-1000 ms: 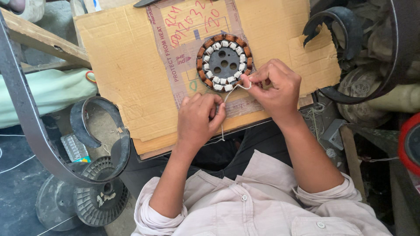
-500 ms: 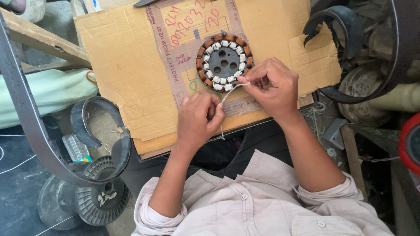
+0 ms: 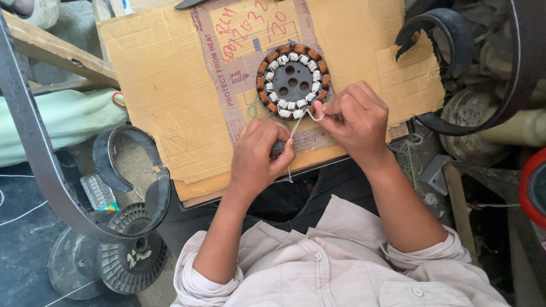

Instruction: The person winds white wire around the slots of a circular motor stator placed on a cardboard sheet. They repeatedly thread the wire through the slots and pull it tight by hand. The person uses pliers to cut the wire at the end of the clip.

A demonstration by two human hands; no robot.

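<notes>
- R hand [image 3: 352,122] pinching white thread [image 3: 296,126] at lower rim of round stator [image 3: 292,81], fingers closed tight.
- L hand [image 3: 260,153] curled shut round thread's other end plus small dark item, just below stator.
- Stator flat on cardboard sheet [image 3: 165,91], copper coils w/ white wraps, 4 holes in hub.
- Step, by the look: lacing/tying coils. Next move prob. needs thread kept taut, pulled snug.
- Black plastic spool [image 3: 133,258] on floor, well apart.

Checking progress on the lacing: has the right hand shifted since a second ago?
No. The right hand stays at the ring-shaped stator's lower right edge, pinching the white string.
</notes>
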